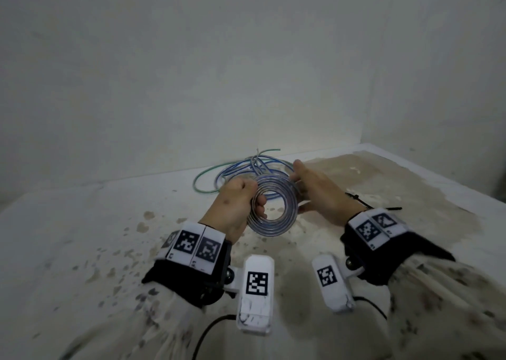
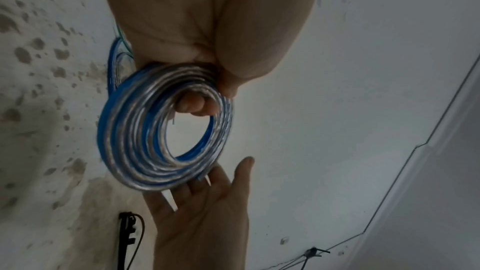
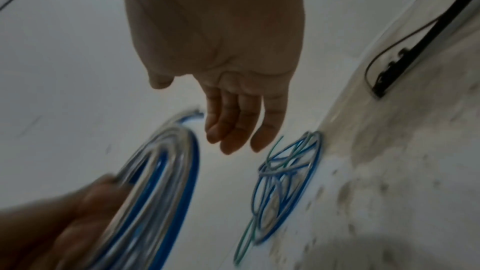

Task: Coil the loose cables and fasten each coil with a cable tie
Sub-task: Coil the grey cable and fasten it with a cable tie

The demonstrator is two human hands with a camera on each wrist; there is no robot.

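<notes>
A flat coil of clear-and-blue cable (image 1: 273, 203) is held upright above the table. My left hand (image 1: 253, 198) grips its left side, thumb outside and fingers (image 2: 194, 104) curled through the ring. My right hand (image 1: 309, 187) is open with straight fingers (image 3: 228, 130) beside the coil's right edge; I cannot tell whether it touches. In the left wrist view the coil (image 2: 135, 141) hangs over the right palm (image 2: 207, 213). A black cable tie (image 1: 361, 201) lies on the table just right of my right hand.
Loose blue, green and clear cables (image 1: 241, 170) lie tangled on the stained white table (image 1: 82, 236) behind the coil, close to the wall (image 1: 246, 58). In the right wrist view this tangle (image 3: 283, 176) sits beyond my fingers. The table's right edge (image 1: 438, 176) runs diagonally.
</notes>
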